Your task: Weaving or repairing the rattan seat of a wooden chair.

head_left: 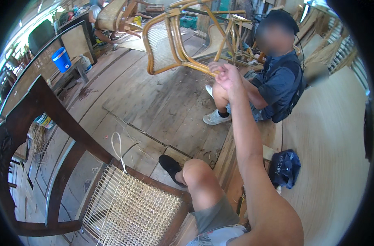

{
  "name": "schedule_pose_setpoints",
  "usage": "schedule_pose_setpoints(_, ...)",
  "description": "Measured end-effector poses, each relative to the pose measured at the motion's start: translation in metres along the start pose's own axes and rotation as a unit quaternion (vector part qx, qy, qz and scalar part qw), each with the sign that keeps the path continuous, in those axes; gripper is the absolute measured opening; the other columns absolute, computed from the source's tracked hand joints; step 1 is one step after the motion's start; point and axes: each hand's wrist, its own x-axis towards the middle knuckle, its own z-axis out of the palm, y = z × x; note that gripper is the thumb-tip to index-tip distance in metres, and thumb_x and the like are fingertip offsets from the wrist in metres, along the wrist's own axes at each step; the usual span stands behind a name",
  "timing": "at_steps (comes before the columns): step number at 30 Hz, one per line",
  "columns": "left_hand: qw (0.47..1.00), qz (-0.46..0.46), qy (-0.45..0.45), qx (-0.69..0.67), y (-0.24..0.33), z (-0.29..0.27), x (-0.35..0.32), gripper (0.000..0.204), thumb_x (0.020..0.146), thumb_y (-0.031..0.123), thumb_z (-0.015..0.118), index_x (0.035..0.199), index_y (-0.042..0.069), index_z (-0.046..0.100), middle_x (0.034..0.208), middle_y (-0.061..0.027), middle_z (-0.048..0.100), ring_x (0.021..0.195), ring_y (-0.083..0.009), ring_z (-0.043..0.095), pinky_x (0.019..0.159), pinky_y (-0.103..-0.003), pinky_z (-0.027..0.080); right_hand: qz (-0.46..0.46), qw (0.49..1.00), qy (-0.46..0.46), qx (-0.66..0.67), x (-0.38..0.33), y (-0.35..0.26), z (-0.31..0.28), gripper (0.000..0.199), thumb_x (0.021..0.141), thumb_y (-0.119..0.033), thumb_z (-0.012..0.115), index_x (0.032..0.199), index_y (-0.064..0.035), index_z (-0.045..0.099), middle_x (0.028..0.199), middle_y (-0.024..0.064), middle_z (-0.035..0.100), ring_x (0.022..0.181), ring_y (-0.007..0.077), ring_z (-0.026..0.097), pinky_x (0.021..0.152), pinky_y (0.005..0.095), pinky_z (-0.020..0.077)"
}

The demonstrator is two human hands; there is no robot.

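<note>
My right arm reaches far forward. At its end, my right hand (228,78) is raised with its fingers curled closed; what they hold, if anything, is too small to make out. My left hand is out of the picture. Close by my bent knee stands a dark wooden chair (55,104), its carved back to the left. Its seat (133,205) is woven with pale cane, dense at the right and with looser parallel strands at the left. A thin loop of cane (118,146) sticks up from the seat's far corner.
A co-worker (279,78) in dark clothes sits ahead, beside a rattan chair (178,61) with a woven panel. A blue bucket (61,60) stands on a low bench at the left. A dark blue bag (284,168) lies at my right. Cane scraps litter the plank floor (150,94).
</note>
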Motion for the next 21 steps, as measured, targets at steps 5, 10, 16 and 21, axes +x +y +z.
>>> schedule_pose_setpoints(5, 0.868, 0.158, 0.464, 0.080, -0.020, 0.020, 0.000, 0.044, 0.092, 0.063, 0.053, 0.081, 0.021, 0.057, 0.073, -0.0113, 0.050, 0.059, -0.0302, 0.054, 0.049, -0.037, 0.037, 0.063, 0.990, -0.127, 0.001, -0.002, 0.034, 0.102, 0.017, 0.087, -0.015, 0.059, 0.099, -0.0054, 0.052, 0.080, 0.0135, 0.064, 0.052, 0.0156, 0.051, 0.050, 0.0369, 0.0467)
schedule_pose_setpoints(10, 0.841, 0.123, 0.527, 0.002, -0.028, 0.008, 0.007, 0.045, 0.089, 0.064, 0.055, 0.087, 0.019, 0.058, 0.076, -0.0121, 0.051, 0.061, -0.0308, 0.055, 0.050, -0.038, 0.038, 0.027, 0.949, -0.279, -0.141, -0.043, 0.080, 0.196, 0.034, 0.090, -0.006, 0.057, 0.122, -0.0089, 0.045, 0.079, 0.0097, 0.065, 0.050, 0.0126, 0.051, 0.053, 0.0317, 0.0488)
schedule_pose_setpoints(16, 0.847, 0.117, 0.519, -0.027, -0.033, -0.002, 0.005, 0.048, 0.087, 0.065, 0.057, 0.094, 0.017, 0.058, 0.082, -0.0132, 0.052, 0.064, -0.0317, 0.056, 0.052, -0.039, 0.040, 0.131, 0.974, -0.178, 0.052, -0.076, 0.145, 0.174, 0.015, 0.095, -0.018, 0.057, 0.107, -0.0118, 0.051, 0.079, 0.0050, 0.065, 0.049, 0.0087, 0.048, 0.053, 0.0315, 0.0441)
schedule_pose_setpoints(21, 0.863, 0.128, 0.488, -0.039, -0.035, -0.004, 0.005, 0.052, 0.086, 0.066, 0.059, 0.100, 0.016, 0.058, 0.086, -0.0141, 0.053, 0.066, -0.0325, 0.056, 0.054, -0.040, 0.042, 0.251, 0.960, -0.117, 0.030, -0.072, 0.198, 0.137, 0.007, 0.093, -0.021, 0.058, 0.094, -0.0139, 0.056, 0.079, 0.0023, 0.066, 0.054, 0.0088, 0.051, 0.064, 0.0351, 0.0461)
